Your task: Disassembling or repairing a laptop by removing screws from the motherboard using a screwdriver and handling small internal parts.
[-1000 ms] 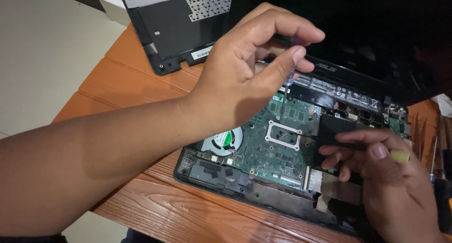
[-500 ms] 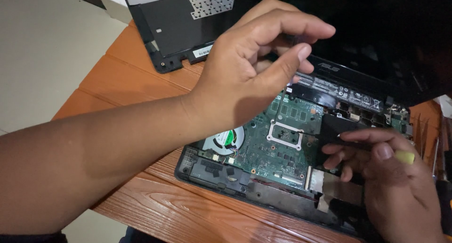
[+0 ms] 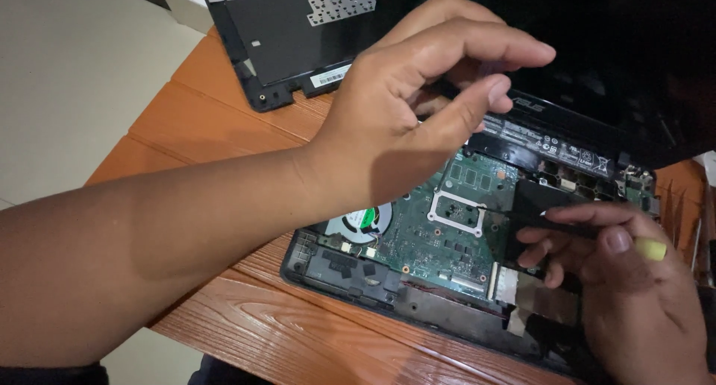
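Left hand [image 3: 403, 124] has lifted slightly, fingers pinched narrow above the motherboard [image 3: 440, 228]; right hand [image 3: 634, 295] grips a screwdriver [image 3: 597, 232].

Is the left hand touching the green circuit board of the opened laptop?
Apart. In the head view the left hand is raised above the green circuit board, fingers pinched in the air.

An orange-brown wood-grain worktop [image 3: 216, 124] carries an opened laptop [image 3: 447, 281], its green board bared, toward four o'clock. A detached black keyboard cover [image 3: 291, 42] lies at twelve o'clock, its corner just beside the laptop.
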